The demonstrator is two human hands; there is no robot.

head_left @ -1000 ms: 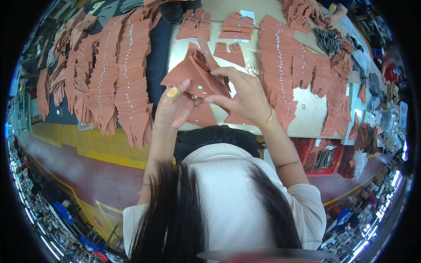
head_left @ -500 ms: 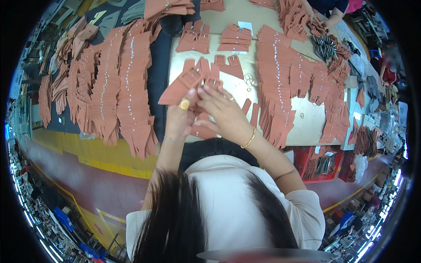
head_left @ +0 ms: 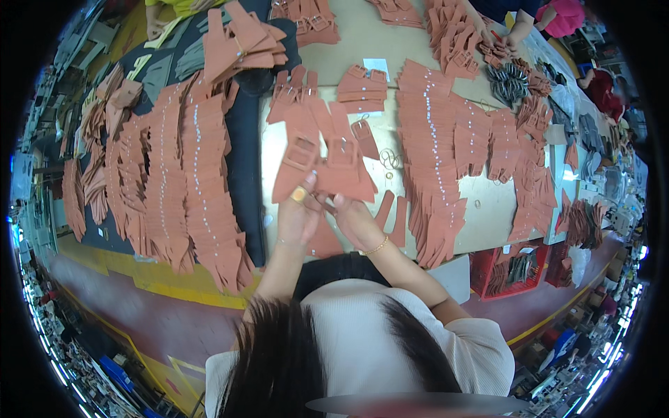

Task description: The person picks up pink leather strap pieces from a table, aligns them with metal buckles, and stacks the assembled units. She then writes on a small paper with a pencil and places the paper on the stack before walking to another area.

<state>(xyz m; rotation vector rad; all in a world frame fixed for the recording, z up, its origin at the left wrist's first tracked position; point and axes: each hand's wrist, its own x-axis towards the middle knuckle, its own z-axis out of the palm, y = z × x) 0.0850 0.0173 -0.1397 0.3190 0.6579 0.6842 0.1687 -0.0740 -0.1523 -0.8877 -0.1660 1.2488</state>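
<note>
My left hand (head_left: 298, 216), with a gold ring, and my right hand (head_left: 354, 217), with a thin bracelet, together grip a fan of several terracotta leather strap pieces with buckles (head_left: 322, 155). The pieces are held above the beige table (head_left: 390, 35), fanned upward and away from me. A few loose strap pieces (head_left: 392, 212) lie on the table right by my right hand. Small metal rings (head_left: 389, 160) rest just to the right of the held pieces.
Long overlapping rows of the same leather pieces lie at the left (head_left: 195, 181) on a dark cloth (head_left: 244, 167) and at the right (head_left: 432, 153). More small stacks (head_left: 362, 87) sit farther back. A red crate (head_left: 512, 268) stands under the table's right edge. Another person's hand (head_left: 516, 45) works at the far end.
The held pieces have been spread into a wider fan and lifted farther out over the table. My hands have come closer together beneath them.
</note>
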